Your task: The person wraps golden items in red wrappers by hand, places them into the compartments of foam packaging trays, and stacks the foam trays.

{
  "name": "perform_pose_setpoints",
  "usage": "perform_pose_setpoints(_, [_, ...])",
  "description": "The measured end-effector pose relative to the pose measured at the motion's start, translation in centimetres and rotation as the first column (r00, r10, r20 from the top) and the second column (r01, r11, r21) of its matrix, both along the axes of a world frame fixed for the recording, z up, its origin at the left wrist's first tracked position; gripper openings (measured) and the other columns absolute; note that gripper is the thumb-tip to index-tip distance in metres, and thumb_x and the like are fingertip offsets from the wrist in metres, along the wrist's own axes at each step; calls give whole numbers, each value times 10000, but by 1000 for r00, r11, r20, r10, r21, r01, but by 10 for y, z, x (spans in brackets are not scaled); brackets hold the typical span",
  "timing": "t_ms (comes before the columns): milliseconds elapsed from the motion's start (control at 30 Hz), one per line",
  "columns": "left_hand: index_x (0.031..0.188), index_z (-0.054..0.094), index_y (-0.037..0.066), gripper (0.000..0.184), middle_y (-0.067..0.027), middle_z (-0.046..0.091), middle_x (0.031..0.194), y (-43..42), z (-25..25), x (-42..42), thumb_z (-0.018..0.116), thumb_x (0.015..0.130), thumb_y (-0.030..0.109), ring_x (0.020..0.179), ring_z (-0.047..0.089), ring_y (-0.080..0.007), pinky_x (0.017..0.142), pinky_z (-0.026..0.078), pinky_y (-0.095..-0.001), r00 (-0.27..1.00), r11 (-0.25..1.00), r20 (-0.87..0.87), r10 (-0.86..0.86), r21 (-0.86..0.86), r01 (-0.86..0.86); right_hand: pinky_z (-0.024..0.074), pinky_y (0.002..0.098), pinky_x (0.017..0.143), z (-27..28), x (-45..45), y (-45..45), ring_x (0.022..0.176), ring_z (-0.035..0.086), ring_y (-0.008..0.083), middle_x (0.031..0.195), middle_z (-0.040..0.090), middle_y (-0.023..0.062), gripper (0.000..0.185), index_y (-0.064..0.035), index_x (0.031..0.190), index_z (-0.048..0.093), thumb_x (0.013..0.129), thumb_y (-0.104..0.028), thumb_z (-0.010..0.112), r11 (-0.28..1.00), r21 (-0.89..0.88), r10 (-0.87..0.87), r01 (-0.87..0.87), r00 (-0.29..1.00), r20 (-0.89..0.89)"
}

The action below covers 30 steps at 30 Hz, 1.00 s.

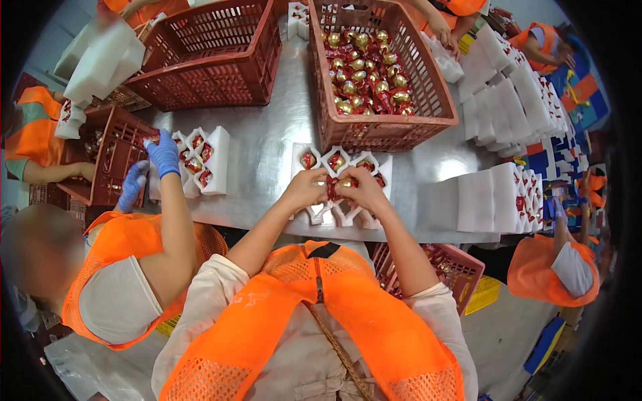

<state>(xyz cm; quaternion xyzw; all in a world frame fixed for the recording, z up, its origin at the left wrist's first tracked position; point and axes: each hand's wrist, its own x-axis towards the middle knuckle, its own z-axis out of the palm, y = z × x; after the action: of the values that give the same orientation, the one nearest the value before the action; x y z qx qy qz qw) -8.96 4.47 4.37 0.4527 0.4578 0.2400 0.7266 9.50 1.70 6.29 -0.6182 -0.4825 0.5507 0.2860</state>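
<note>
A white foam tray (299,152) with hollow cells lies at the metal table's near edge. Red-and-gold wrapped pieces (336,162) sit in its far cells, while some near cells look bare. My right hand (366,190) has its fingers closed on a gold-topped wrapped piece (346,182) over the tray's middle. On the other side, my left hand (306,191) is curled, its fingertips pressed in at a red wrapped part beside that piece. Whether the left fingers grip the same piece or another one is hidden.
Beyond the tray stands a red crate (394,130) of wrapped pieces; another crate (207,87) is at its left. White foam stacks (475,200) stand at right. A co-worker's gloved hand (164,154) works beside a filled tray (217,160). A lower crate (468,267) is by my right arm.
</note>
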Motion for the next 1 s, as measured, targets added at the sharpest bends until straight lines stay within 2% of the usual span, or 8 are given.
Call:
perform_pose_setpoints(33, [1248,460,-76,397,-212,586,1118,-2,5,-3,506,856,-26,892,646,-235,765,569,-306,993,992,78,93,-88,-86,476,262,478,-3,0,4,591,560,120,891,543,82,239,-31,925,581,732,-91,707,991,-81,117,-106,983,145])
perform_pose_setpoints(100, [1298,396,-70,445,-212,606,1096,-2,3,-18,496,867,-20,887,652,-246,764,566,-310,989,984,47,139,-118,-133,517,341,546,-13,-12,1,630,609,213,937,528,138,240,-38,944,594,723,-85,676,948,197,153,-250,901,406])
perform_pose_setpoints(167, [1264,436,-68,393,-201,606,1092,-4,-6,-33,500,883,6,912,646,-254,758,564,-316,982,979,63,180,-113,-172,519,439,639,-17,-40,-1,730,626,332,1048,474,215,193,-29,969,601,790,-82,552,865,184,180,-466,631,755])
perform_pose_setpoints(367, [1129,552,-38,285,-87,648,955,-26,-56,-46,564,862,59,849,642,-176,776,520,-279,947,968,203,250,-45,-246,491,487,730,7,-23,-16,848,585,439,1127,465,245,437,-19,1137,439,767,-146,633,881,277,173,-382,807,565])
perform_pose_setpoints(500, [1085,549,-21,231,-101,644,925,-20,-51,-46,567,868,56,827,652,-185,745,545,-299,930,973,286,230,-79,-217,490,423,725,-19,-24,-11,891,585,360,1067,550,175,172,-44,832,637,672,-91,676,823,265,192,-503,685,703])
perform_pose_setpoints(800, [1130,505,-35,258,-147,630,929,-8,-50,-50,474,876,-7,836,668,-239,714,563,-317,954,984,245,171,-94,-152,477,443,690,-9,-24,-3,794,590,350,856,551,162,114,-23,748,631,636,-41,645,694,362,167,-623,628,760])
perform_pose_setpoints(900, [1139,504,-34,256,-148,627,946,-8,-45,-53,460,892,14,838,668,-242,715,562,-317,943,982,284,170,-132,-137,477,434,676,-16,-19,1,774,586,336,812,548,153,82,-28,708,619,627,-34,634,632,295,345,-716,602,720])
perform_pose_setpoints(1000, [1147,504,-26,256,-132,621,932,-9,-41,-51,449,905,40,821,666,-232,707,561,-314,951,982,255,173,-125,-145,495,399,704,-42,-23,12,812,605,307,842,595,156,117,-51,767,645,652,-67,662,541,156,334,-826,381,862])
